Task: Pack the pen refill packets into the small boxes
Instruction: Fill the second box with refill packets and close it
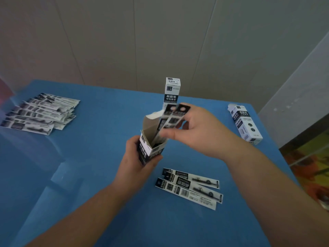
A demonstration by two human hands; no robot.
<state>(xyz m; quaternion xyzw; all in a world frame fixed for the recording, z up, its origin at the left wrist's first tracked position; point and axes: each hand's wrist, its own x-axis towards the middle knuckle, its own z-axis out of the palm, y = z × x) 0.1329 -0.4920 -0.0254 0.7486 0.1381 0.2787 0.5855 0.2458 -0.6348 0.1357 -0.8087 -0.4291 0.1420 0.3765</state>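
Left hand (138,162) is wrapped around an open box (151,145), holding it upright above the blue table (99,139). Right hand (194,132) pinches a few packets (169,120), their lower ends already inside the box mouth. 3 more packets (189,187) lie flat just below the hands, a bigger pile (41,111) far left. A closed box (171,91) stands behind, another (245,124) lies at the right edge.

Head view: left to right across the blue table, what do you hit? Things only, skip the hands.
Fanned pile of refill packets → open box held upright → standing closed box → loose packets lying near the front → box lying on its side at the right edge.
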